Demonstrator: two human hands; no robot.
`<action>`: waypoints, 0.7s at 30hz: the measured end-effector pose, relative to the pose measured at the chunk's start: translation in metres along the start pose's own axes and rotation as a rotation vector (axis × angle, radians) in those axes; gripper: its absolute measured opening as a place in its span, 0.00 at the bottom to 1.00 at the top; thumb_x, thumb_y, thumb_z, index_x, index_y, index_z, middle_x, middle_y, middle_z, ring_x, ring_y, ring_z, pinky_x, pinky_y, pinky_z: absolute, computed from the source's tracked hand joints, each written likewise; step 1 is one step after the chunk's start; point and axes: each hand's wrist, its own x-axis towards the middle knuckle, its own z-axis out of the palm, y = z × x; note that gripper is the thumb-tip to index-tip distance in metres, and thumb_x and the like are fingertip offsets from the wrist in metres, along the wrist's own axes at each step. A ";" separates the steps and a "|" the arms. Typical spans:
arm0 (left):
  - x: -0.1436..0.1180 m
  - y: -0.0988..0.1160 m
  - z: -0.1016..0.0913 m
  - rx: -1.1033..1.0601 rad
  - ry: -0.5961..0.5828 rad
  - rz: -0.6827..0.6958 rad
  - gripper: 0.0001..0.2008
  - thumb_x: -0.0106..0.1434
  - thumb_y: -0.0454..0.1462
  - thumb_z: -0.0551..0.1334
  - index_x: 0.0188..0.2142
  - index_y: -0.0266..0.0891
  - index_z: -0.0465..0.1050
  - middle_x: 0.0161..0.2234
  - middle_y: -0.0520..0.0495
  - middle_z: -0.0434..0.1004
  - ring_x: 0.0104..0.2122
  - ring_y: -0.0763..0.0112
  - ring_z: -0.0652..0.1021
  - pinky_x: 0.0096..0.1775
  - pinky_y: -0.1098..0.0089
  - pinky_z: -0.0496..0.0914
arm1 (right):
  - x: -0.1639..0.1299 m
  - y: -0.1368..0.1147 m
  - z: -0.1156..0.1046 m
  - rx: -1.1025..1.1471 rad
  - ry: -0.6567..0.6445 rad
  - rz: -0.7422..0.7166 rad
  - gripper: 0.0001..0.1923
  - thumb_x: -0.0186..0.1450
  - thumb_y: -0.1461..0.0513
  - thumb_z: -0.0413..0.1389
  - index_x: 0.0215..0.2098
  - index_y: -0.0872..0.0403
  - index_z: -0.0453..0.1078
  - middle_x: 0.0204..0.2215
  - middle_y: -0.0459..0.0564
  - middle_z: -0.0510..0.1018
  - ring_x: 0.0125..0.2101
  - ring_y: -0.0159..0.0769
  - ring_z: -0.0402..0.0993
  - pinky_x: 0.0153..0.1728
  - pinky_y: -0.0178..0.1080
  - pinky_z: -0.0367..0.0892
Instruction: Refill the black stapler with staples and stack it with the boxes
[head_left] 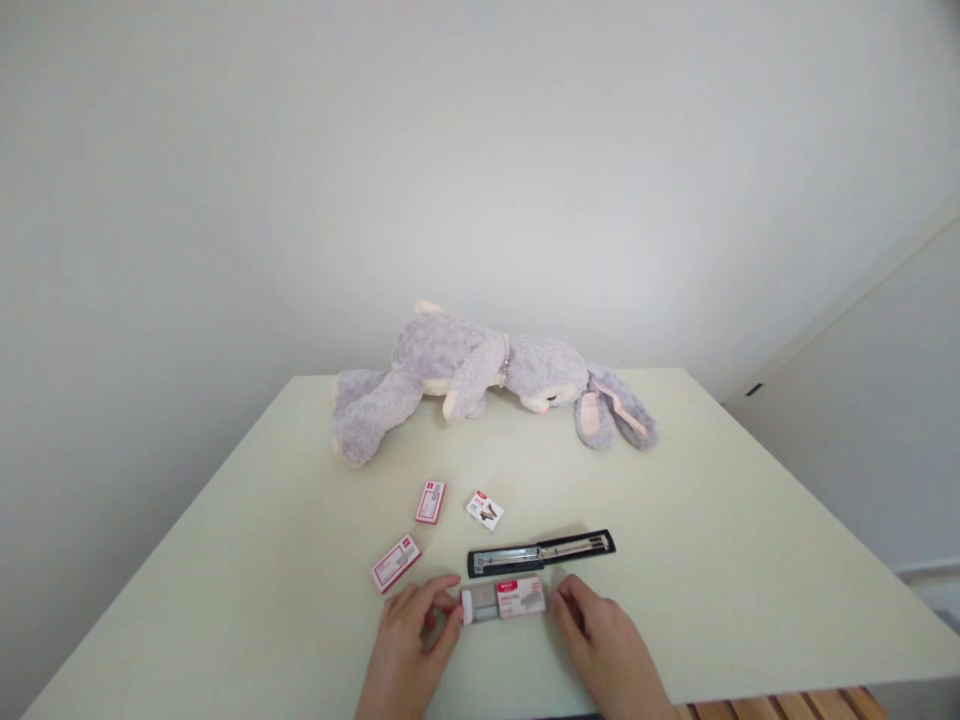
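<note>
1. My left hand (411,642) sat narrowly parted at the tray (484,597); gripping or not, I couldn't tell.
2. Between both hands, the part-open box (520,597) looked light, crushable; I favoured its short ends.
3. My right hand (600,640) curled narrow just beside it, grip hidden.

On the table (255,580), a staple box (520,598) lies nearest me, between my left hand (409,640) and my right hand (604,640), its tray (480,604) slid partly out leftward. Just behind it lies the opened stapler (541,556), reaching farther right. A flat box (396,563) sits beyond my left fingers; behind it and to its right is a smaller box (430,502), with a third box (484,511) right of that, behind the stapler. Farthest back, a plush rabbit (450,350) stretches sideways before the wall (480,160), feet left, ears right.
</note>
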 end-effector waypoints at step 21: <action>0.006 0.032 0.028 0.252 -0.023 0.155 0.33 0.61 0.50 0.71 0.64 0.55 0.69 0.48 0.47 0.76 0.48 0.58 0.77 0.47 0.59 0.71 | 0.062 -0.007 -0.045 0.503 -0.146 -0.208 0.18 0.64 0.47 0.64 0.43 0.51 0.75 0.22 0.38 0.62 0.24 0.31 0.57 0.27 0.34 0.53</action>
